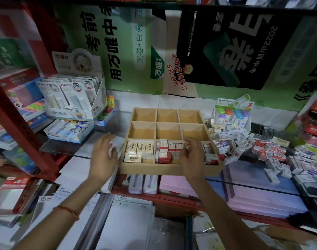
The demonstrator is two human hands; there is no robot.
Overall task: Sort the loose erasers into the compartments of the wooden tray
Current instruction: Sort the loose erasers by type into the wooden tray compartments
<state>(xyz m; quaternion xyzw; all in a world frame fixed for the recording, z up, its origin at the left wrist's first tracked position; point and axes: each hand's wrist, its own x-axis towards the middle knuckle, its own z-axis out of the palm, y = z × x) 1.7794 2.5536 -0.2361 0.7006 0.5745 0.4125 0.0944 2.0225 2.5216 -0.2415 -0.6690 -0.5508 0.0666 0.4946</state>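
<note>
The right hand's (192, 157) fingers (189, 141) curl over red-and-white erasers (164, 150) in the wooden tray's (172, 169) near middle compartment; whether they pinch one I cannot tell. Left of them, cream erasers (140, 147) sit side by side, long axes pointing away, one crosswise. Beyond the fingers, six compartments show bare wood. Loose erasers (262, 150) pile to the right. The left hand (103, 157), released and spread, hovers left of the tray.

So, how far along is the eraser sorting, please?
Done: cream erasers and red-and-white erasers sit in two near compartments of the wooden tray. In hand: the right hand curls over the red-and-white ones. Remaining: six back compartments empty, a loose pile beside the tray.
</note>
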